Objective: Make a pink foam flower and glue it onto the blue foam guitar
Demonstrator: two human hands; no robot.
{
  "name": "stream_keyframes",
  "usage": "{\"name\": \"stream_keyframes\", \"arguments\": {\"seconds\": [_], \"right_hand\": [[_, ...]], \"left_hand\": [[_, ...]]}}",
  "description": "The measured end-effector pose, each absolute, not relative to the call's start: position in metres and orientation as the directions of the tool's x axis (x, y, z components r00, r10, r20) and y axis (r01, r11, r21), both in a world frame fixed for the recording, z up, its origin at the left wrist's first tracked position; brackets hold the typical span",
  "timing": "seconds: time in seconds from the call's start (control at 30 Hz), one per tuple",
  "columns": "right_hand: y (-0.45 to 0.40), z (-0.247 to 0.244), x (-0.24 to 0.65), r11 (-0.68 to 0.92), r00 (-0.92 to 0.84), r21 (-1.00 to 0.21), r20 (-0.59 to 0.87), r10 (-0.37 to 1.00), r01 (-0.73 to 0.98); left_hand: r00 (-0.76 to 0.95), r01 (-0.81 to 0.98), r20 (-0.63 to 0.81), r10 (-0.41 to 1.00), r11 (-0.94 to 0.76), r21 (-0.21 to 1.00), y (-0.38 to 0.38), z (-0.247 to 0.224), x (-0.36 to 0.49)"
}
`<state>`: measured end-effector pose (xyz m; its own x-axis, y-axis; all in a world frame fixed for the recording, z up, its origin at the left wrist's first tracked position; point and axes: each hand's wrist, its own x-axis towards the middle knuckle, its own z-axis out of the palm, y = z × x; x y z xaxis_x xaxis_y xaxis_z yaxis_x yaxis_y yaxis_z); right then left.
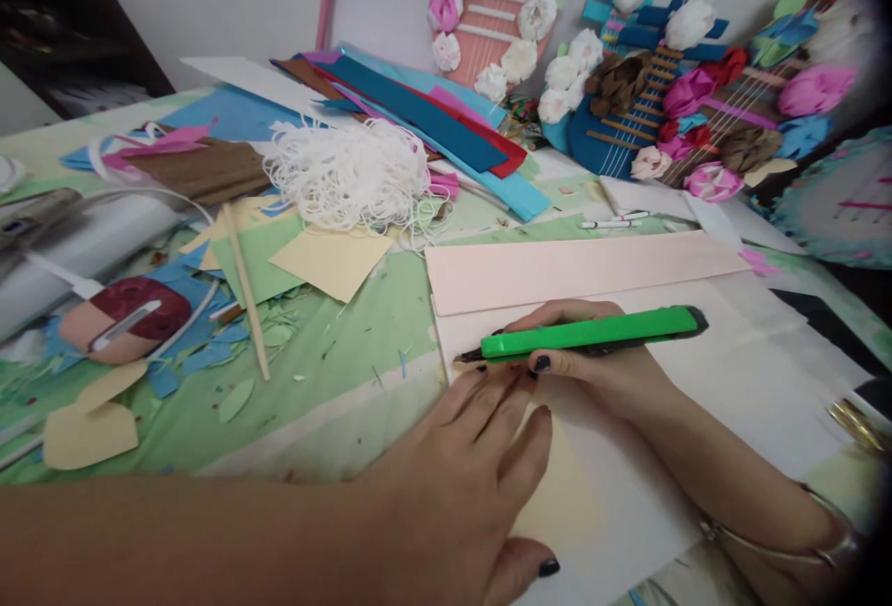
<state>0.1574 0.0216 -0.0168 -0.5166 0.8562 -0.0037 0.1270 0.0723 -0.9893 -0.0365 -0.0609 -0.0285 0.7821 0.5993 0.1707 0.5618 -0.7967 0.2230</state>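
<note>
My right hand is closed round a green box cutter, its dark tip pointing left near the edge of the white sheets. My left hand lies flat, fingers stretched out and thumb apart, pressing on a cream piece of paper that it partly covers. Beneath both hands are white sheets. Just beyond them rests a long pale pink strip of card. The fingertips of my left hand are close to the cutter's tip; whether the blade touches paper I cannot tell.
A heap of white string lies behind, beside coloured paper strips. Leftward are a wooden stick, a cream square, paper scraps and a corded maroon and pink device. Guitar-shaped decorations with paper flowers stand at the back right.
</note>
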Motion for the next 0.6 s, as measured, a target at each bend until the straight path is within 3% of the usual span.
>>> {"name": "stream_keyframes", "arguments": {"seconds": [0.6], "right_hand": [[0.0223, -0.0106, 0.1552, 0.1, -0.537, -0.975, -0.022, 0.843, 0.197]], "left_hand": [[0.764, 0.582, 0.147, 0.628, -0.77, 0.263, -0.0601, -0.0258, -0.0335]]}}
